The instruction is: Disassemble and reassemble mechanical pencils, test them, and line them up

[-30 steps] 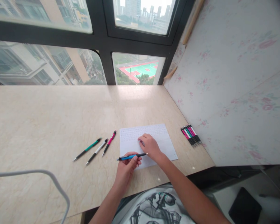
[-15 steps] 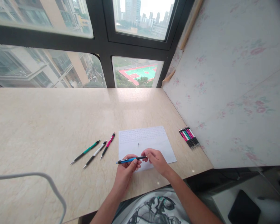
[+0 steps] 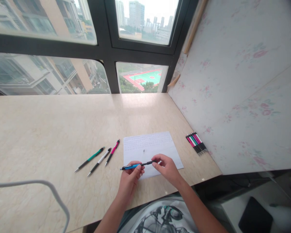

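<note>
My left hand [image 3: 131,177] is closed around the blue barrel of a click pen [image 3: 131,167], held nearly level above the paper. The fingers of my right hand [image 3: 167,167] pinch the pen's black grip [image 3: 149,162] at its right end. A thinner dark stretch shows between the grip and the barrel. Beneath both hands lies a sheet of paper [image 3: 152,145] with handwriting on its upper part. On the sheet, just beyond the hands, rests a tiny metallic piece [image 3: 144,150], too small to make out well.
Left of the paper lie a green pen [image 3: 89,159], a white pen [image 3: 99,161] and a pink pen [image 3: 112,152]. Several pens [image 3: 196,143] sit in a row beside the papered wall [image 3: 232,97]. A grey cable [image 3: 50,191] curves over the counter [image 3: 50,129] at lower left.
My right hand has shifted slightly right with the black grip, away from the blue barrel, and a thinner stretch now shows between them. My left hand stays in place.
</note>
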Demonstrator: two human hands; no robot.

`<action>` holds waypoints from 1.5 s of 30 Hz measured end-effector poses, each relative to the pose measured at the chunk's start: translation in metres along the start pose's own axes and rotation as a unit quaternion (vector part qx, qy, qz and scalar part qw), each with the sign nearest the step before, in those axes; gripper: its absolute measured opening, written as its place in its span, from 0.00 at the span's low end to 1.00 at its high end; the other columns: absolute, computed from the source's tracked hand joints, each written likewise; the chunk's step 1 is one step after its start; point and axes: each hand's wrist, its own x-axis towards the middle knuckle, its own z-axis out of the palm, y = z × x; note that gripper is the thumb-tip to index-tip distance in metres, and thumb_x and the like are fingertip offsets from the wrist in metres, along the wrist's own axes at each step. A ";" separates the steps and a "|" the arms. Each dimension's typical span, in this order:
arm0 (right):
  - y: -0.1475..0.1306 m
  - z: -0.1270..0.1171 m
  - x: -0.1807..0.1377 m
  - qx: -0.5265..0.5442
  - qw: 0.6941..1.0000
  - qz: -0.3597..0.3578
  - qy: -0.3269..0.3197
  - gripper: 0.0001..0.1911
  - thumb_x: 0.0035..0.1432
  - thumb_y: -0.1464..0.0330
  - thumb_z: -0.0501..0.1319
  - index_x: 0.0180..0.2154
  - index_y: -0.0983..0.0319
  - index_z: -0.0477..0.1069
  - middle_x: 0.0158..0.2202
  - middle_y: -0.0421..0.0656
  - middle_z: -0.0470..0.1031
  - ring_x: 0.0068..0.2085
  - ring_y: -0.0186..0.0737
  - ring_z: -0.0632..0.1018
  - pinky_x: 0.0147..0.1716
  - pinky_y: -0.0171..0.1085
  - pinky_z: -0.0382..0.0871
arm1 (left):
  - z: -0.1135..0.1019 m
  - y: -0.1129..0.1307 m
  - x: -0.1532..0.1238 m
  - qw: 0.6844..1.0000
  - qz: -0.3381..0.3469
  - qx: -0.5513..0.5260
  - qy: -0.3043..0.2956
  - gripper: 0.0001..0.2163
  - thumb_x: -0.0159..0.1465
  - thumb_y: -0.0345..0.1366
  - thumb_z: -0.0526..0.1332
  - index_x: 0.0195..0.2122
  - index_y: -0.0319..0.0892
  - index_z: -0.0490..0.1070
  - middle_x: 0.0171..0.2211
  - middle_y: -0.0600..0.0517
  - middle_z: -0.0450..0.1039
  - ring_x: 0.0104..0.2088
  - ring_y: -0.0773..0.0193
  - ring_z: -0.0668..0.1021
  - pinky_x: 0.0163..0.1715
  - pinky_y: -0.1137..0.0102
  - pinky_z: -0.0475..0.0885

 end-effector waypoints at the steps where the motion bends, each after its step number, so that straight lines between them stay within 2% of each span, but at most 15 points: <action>1: 0.000 -0.003 0.000 -0.006 1.000 -0.002 0.006 0.07 0.54 0.68 0.62 0.36 0.61 0.75 0.35 0.43 0.77 0.35 0.38 0.76 0.31 0.34 0.68 | -0.001 0.000 0.001 1.000 -0.003 -0.010 0.003 0.16 0.49 0.37 0.73 0.36 0.37 0.73 0.28 0.49 0.77 0.27 0.68 0.77 0.29 0.76 0.71; 9: 0.023 -0.015 0.008 -0.066 0.994 0.047 0.068 0.08 0.55 0.68 0.60 0.37 0.61 0.75 0.36 0.44 0.78 0.36 0.40 0.77 0.31 0.35 0.69 | -0.006 -0.003 0.006 0.998 -0.008 -0.058 0.023 0.16 0.49 0.35 0.73 0.38 0.37 0.74 0.30 0.48 0.78 0.28 0.69 0.77 0.30 0.77 0.73; 14: 0.028 -0.002 0.017 -0.137 0.986 -0.022 0.091 0.07 0.56 0.70 0.59 0.35 0.61 0.75 0.35 0.44 0.77 0.35 0.40 0.77 0.28 0.33 0.68 | -0.007 -0.005 0.005 0.999 -0.008 -0.052 0.013 0.16 0.51 0.34 0.72 0.39 0.38 0.73 0.31 0.48 0.78 0.29 0.69 0.78 0.31 0.77 0.73; 17: 0.028 0.007 0.025 -0.202 0.972 -0.057 0.101 0.06 0.55 0.72 0.60 0.34 0.61 0.75 0.32 0.43 0.75 0.34 0.40 0.75 0.32 0.35 0.68 | -0.009 -0.006 0.006 0.999 -0.005 -0.047 0.007 0.15 0.52 0.34 0.72 0.39 0.38 0.72 0.31 0.48 0.78 0.29 0.69 0.78 0.31 0.77 0.72; 22: 0.026 0.016 0.039 -0.273 0.953 -0.064 0.117 0.06 0.56 0.72 0.60 0.35 0.60 0.75 0.33 0.43 0.76 0.37 0.42 0.75 0.40 0.38 0.67 | -0.008 -0.006 0.006 0.999 -0.008 -0.044 0.005 0.16 0.52 0.34 0.72 0.39 0.39 0.71 0.32 0.48 0.78 0.29 0.70 0.78 0.32 0.77 0.72; 29: 0.022 0.033 0.046 -0.339 0.931 -0.070 0.116 0.08 0.58 0.70 0.60 0.40 0.60 0.74 0.34 0.45 0.76 0.39 0.44 0.74 0.40 0.37 0.65 | -0.005 -0.002 0.004 0.999 -0.009 -0.037 0.011 0.16 0.51 0.34 0.72 0.38 0.39 0.71 0.30 0.49 0.78 0.29 0.69 0.78 0.32 0.76 0.71; 32: 0.026 0.033 0.043 -0.307 0.944 -0.071 0.099 0.08 0.59 0.69 0.59 0.39 0.60 0.75 0.33 0.44 0.77 0.38 0.43 0.74 0.40 0.37 0.65 | -0.006 -0.004 0.005 0.999 -0.003 -0.031 0.015 0.16 0.51 0.35 0.72 0.38 0.39 0.71 0.31 0.49 0.78 0.29 0.68 0.78 0.33 0.75 0.72; 36: 0.025 0.023 0.035 -0.175 0.979 -0.049 0.090 0.14 0.64 0.63 0.53 0.35 0.62 0.75 0.32 0.44 0.77 0.32 0.39 0.74 0.36 0.36 0.65 | -0.006 -0.004 0.006 1.000 0.002 -0.010 0.012 0.15 0.51 0.36 0.72 0.37 0.39 0.71 0.30 0.49 0.78 0.28 0.68 0.77 0.31 0.75 0.70; 40: 0.017 0.015 0.023 -0.024 1.000 0.006 -0.014 0.26 0.68 0.56 0.46 0.28 0.63 0.74 0.23 0.41 0.74 0.25 0.35 0.71 0.28 0.33 0.63 | -0.002 -0.003 0.003 0.999 0.016 0.037 0.006 0.15 0.52 0.38 0.72 0.36 0.39 0.71 0.28 0.48 0.78 0.28 0.67 0.77 0.31 0.75 0.69; 42: 0.013 0.014 0.017 -0.014 0.998 0.014 -0.066 0.27 0.66 0.54 0.49 0.25 0.63 0.73 0.20 0.40 0.72 0.23 0.33 0.69 0.25 0.32 0.60 | -0.001 -0.003 0.002 0.997 0.020 0.071 0.002 0.15 0.51 0.40 0.71 0.35 0.39 0.72 0.28 0.48 0.78 0.27 0.66 0.77 0.30 0.74 0.69; 45: 0.010 0.011 0.012 -0.035 0.995 0.014 -0.090 0.25 0.63 0.53 0.55 0.22 0.64 0.72 0.18 0.38 0.68 0.22 0.31 0.66 0.24 0.31 0.57 | 0.001 -0.004 0.000 0.995 0.023 0.097 0.002 0.16 0.50 0.41 0.72 0.35 0.39 0.72 0.26 0.48 0.78 0.27 0.65 0.76 0.30 0.72 0.69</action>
